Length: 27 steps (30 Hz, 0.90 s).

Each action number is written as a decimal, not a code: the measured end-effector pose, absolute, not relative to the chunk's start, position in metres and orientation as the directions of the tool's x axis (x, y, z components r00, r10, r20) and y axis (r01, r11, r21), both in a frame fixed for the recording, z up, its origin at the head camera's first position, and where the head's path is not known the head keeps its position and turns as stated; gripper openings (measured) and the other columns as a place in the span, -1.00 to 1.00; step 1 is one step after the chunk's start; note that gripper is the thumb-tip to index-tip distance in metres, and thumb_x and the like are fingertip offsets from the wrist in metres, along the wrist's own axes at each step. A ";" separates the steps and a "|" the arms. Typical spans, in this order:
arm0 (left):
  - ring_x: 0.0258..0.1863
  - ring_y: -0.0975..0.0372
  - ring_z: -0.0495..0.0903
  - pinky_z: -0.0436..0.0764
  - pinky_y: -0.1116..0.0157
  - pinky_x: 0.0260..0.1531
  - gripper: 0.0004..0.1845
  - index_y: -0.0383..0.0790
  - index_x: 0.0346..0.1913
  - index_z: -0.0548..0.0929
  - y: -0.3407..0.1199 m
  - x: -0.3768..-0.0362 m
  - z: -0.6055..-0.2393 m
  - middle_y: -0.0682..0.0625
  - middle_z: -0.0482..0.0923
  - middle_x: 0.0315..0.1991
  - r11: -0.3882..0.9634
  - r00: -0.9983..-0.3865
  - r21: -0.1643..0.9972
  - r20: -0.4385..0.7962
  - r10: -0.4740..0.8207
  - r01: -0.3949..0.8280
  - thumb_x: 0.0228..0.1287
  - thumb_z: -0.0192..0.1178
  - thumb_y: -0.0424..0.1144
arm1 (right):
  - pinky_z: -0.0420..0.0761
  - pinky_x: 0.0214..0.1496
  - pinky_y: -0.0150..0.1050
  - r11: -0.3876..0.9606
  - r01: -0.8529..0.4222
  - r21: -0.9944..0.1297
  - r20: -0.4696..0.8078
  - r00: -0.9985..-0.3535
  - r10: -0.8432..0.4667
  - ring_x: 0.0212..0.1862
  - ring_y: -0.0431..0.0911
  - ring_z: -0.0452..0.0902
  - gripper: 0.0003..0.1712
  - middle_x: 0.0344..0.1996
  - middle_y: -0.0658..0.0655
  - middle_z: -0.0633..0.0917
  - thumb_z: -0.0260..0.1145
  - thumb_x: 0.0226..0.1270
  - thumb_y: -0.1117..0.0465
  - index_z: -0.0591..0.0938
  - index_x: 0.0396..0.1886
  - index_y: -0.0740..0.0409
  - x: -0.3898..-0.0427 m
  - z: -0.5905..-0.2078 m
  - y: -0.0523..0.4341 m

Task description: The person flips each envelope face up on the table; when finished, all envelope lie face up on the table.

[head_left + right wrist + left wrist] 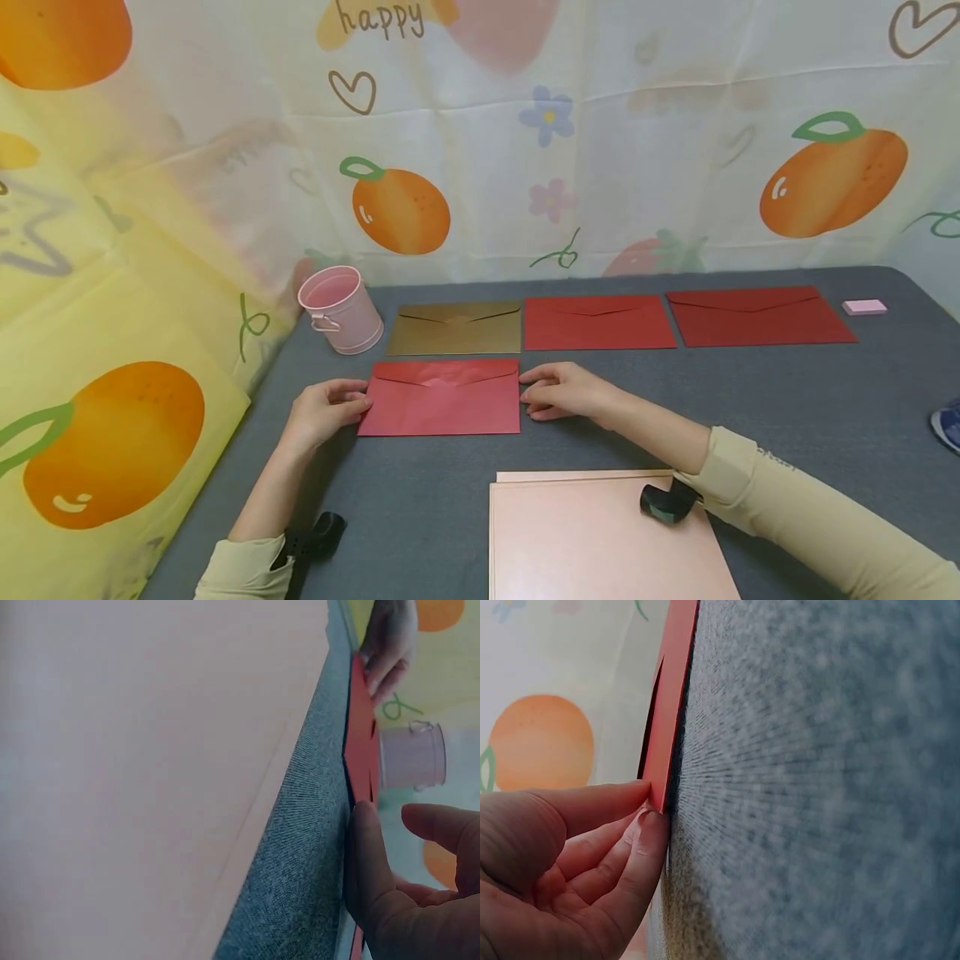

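- Peach-coloured sheets (pixel 585 542) lie nearest, at least two stacked, the lower one's edge showing past the far side of the upper.
- Above those sheets passes the right forearm in a cream sleeve (pixel 810 508), with a black wrist device (pixel 669 502) near the cuff; a second black device (pixel 321 535) sits by the left cuff.
- The grey tabletop (pixel 427 517) spreads under everything.
- The pink-red envelope (pixel 442 415) lies flat between the two hands, flap side up, the flap along its far side.
- The left hand (pixel 318 417) pinches its left edge at a near corner, thumb on top.
- The right hand (pixel 566 390) touches its right edge, fingers loosely bent; in the right wrist view one fingertip meets the edge and another stands apart from it.
- Just beyond, a row runs left to right: a pink bucket (pixel 347 323), upright; a gold envelope (pixel 453 335); a bright red envelope (pixel 600 327); a dark red envelope (pixel 761 321); and a small pink block (pixel 864 307).
- Whether the gold and bright red ones touch, I cannot tell.
- Farthest hangs a pale cloth (pixel 480 108), printed with oranges, flowers and hearts.
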<state>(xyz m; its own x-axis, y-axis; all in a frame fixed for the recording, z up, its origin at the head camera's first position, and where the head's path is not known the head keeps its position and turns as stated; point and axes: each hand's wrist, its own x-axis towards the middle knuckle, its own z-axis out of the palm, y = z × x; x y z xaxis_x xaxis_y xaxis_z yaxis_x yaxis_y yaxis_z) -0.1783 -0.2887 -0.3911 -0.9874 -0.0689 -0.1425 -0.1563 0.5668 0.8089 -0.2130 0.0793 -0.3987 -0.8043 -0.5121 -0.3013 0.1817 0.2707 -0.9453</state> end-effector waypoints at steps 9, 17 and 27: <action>-0.31 0.20 0.69 0.57 0.40 -0.37 -0.57 -0.39 0.09 0.63 -0.284 -0.179 -0.389 -0.21 0.70 -0.16 0.699 -0.991 0.703 -0.104 -0.081 -0.131 0.27 0.32 -0.16 | 0.65 -0.04 -0.20 0.273 0.190 -0.943 -0.313 -0.784 -0.536 -0.07 -0.04 0.63 -0.43 0.05 0.31 0.60 0.19 0.41 0.32 0.32 0.35 0.45 -0.214 -0.398 0.081; -0.23 0.05 0.70 0.60 0.21 -0.27 -0.62 -0.37 0.04 0.65 -0.273 -0.175 -0.383 -0.20 0.70 -0.17 0.803 -0.996 0.596 0.070 -0.052 0.000 0.30 0.27 -0.15 | 0.62 0.03 -0.18 0.267 0.160 -0.950 -0.288 -0.776 -0.560 0.01 0.02 0.61 -0.41 0.15 0.33 0.55 0.21 0.44 0.24 0.33 0.36 0.41 -0.209 -0.391 0.095; -0.26 0.20 0.67 0.67 0.10 -0.21 -0.72 -0.24 0.00 0.69 -0.212 -0.152 -0.364 -0.04 0.68 -0.19 0.706 -0.912 0.600 0.376 0.165 0.375 0.23 0.35 -0.28 | 0.59 0.07 -0.06 0.327 -0.130 -0.936 -0.071 -0.839 -0.539 0.08 0.10 0.58 -0.56 0.13 0.25 0.60 0.18 0.48 0.08 0.51 0.25 0.17 -0.180 -0.364 0.139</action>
<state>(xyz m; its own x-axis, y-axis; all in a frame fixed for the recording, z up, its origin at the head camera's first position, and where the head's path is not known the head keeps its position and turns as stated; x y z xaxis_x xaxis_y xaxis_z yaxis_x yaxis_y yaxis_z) -0.1522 -0.2119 -0.3637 -0.9119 0.1652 0.3758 0.3753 0.7064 0.6001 -0.1802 0.1387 -0.3645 -0.8394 -0.5388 -0.0714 -0.1304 0.3271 -0.9360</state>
